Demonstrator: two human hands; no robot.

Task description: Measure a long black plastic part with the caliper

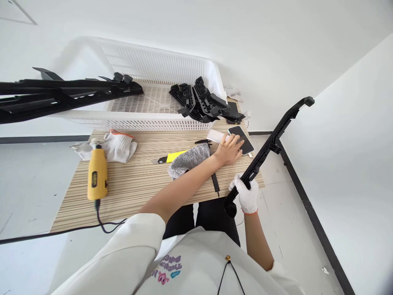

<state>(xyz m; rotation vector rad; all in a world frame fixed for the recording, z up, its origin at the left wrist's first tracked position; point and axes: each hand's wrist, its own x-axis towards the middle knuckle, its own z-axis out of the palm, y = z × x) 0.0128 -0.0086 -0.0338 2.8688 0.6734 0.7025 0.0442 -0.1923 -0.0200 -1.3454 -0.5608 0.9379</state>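
My right hand (pixel 248 196), in a white knit glove with an orange cuff, is closed around the lower end of a long black plastic trim piece (pixel 265 149). The piece slants up and to the right, past the table's right end. My left hand (pixel 229 150) is bare, its fingers apart and slightly bent, reaching over the left edge of a smartphone (pixel 244 141) and a small white object (pixel 215 136) beside it. Below the left wrist lie a grey cloth (pixel 190 160) and a thin black strip (pixel 215 182).
A white plastic basket (pixel 153 122) at the back holds several black plastic parts (pixel 202 102); long ones (pixel 61 92) jut out left. On the striped table (pixel 129 188) are a yellow corded power tool (pixel 97 174), white gloves (pixel 119 146) and a yellow utility knife (pixel 175 156).
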